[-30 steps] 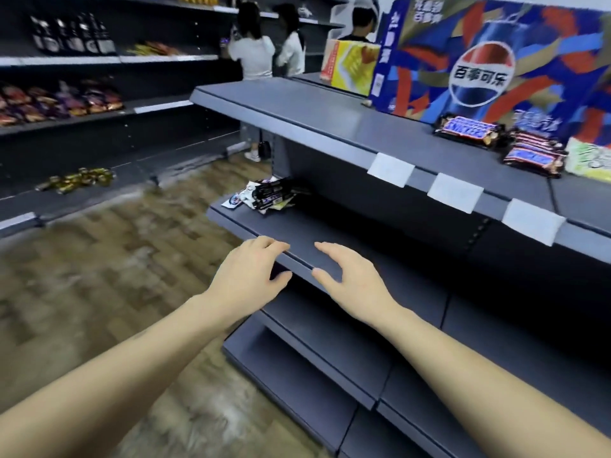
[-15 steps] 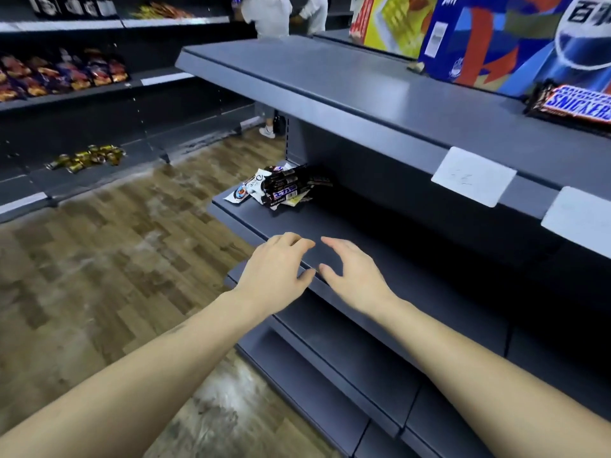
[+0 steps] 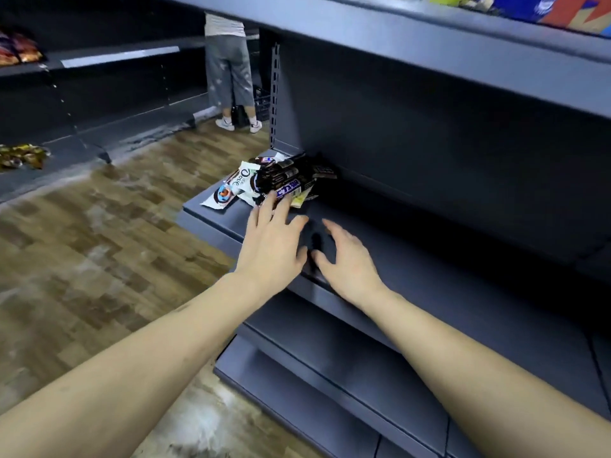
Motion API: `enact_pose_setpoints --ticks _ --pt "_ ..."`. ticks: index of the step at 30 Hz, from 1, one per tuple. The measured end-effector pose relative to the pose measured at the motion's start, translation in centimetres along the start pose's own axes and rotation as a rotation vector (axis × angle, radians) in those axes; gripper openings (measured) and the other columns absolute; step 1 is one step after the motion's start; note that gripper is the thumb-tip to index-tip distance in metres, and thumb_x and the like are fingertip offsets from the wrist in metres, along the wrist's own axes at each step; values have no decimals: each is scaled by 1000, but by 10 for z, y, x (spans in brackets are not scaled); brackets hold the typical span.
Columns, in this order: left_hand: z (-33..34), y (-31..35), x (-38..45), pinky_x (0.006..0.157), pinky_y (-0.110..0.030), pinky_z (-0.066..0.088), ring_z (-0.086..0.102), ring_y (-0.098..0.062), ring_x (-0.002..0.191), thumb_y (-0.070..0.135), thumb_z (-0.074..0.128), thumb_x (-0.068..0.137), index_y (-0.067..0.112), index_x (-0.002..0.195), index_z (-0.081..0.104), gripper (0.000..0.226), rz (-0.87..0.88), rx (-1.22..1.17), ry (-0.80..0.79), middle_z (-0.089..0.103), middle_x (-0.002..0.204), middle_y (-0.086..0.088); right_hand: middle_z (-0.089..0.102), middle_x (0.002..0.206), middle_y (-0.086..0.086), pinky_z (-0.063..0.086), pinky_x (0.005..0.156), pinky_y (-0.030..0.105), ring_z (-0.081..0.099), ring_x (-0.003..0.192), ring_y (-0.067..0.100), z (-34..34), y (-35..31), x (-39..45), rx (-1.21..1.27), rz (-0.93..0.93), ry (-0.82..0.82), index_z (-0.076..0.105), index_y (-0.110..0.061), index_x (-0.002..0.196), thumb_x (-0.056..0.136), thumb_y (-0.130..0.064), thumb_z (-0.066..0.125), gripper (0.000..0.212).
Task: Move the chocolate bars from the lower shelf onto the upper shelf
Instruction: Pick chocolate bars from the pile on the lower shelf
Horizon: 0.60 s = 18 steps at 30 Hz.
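- Head view, step in hand: I judged this to be the reach for a pickup. My left hand (image 3: pixel 272 246) lay at centre frame with fingers spread and straight, grasping nothing, its fingertips (image 3: pixel 269 201) at the near edge of the chocolate bars (image 3: pixel 286 180); contact could not be confirmed.
- My right hand (image 3: pixel 347 262) hovered just right of the left, fingers loosely curved, released and holding nothing, over the bare deck of the lower shelf (image 3: pixel 413 246).
- Location of goods: the bars lay in a loose heap at the left end of the lower shelf, just above centre frame, against the dark back panel.
- Appearance: dark brown wrappers, one showing a blue-and-white logo; white packets (image 3: pixel 231 188) lay under and left of them, one overhanging the shelf edge.
- Next move, in my judgement: close the fingers round one bar or several without dragging the white packets off, then lift to the upper shelf (image 3: pixel 396 31) across the top of frame.
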<state>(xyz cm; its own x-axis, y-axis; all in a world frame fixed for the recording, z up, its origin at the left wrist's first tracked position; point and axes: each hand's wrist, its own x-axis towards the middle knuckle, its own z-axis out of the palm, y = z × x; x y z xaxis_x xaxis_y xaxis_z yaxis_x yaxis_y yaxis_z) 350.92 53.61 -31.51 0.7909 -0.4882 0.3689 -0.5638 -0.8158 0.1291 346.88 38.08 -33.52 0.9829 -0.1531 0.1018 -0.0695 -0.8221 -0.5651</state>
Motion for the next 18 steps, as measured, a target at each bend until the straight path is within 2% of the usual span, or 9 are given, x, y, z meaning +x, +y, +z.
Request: enact_pose_setpoints --ticks 2,5,8,12,15,18 --pt "-2 -4 7 112 -52 23 21 -41 141 32 65 78 17 128 55 54 -20 49 38 35 148 -17 43 150 -2 25 111 23 35 138 17 1 -2 6 20 16 29 28 -22 152 94 -29 59 66" --pt "21 -34 26 115 -50 17 18 -39 141 34 60 81 16 139 44 62 -78 31 7 27 152 -17 52 142 0 32 111 35 40 133 20 25 -12 39 48 41 106 30 -27 150 92 -29 60 66" --pt "29 -38 27 111 -45 26 28 -35 136 32 57 83 16 139 44 59 -82 -33 21 28 152 -12 62 128 -3 39 103 41 48 123 23 35 -24 60 44 45 210 44 -33 140 86 -30 64 58" --pt "37 -42 22 102 -40 34 37 -30 126 30 52 88 17 135 49 49 -74 -90 -4 31 150 -5 69 109 -8 46 95 43 57 107 21 45 -33 84 98 102 306 58 -36 121 82 -33 67 40" --pt "35 -39 20 97 -39 36 41 -31 119 30 48 92 18 134 49 43 -80 -94 -35 30 149 -6 72 105 -9 50 94 39 64 103 15 44 -29 86 224 121 336 69 -30 110 82 -30 72 29" --pt "32 -31 20 92 -41 40 43 -33 113 24 48 94 16 132 50 40 -80 -99 -53 32 144 -8 73 107 -8 48 94 22 63 103 7 35 -24 74 311 146 350 74 -25 109 85 -24 72 24"
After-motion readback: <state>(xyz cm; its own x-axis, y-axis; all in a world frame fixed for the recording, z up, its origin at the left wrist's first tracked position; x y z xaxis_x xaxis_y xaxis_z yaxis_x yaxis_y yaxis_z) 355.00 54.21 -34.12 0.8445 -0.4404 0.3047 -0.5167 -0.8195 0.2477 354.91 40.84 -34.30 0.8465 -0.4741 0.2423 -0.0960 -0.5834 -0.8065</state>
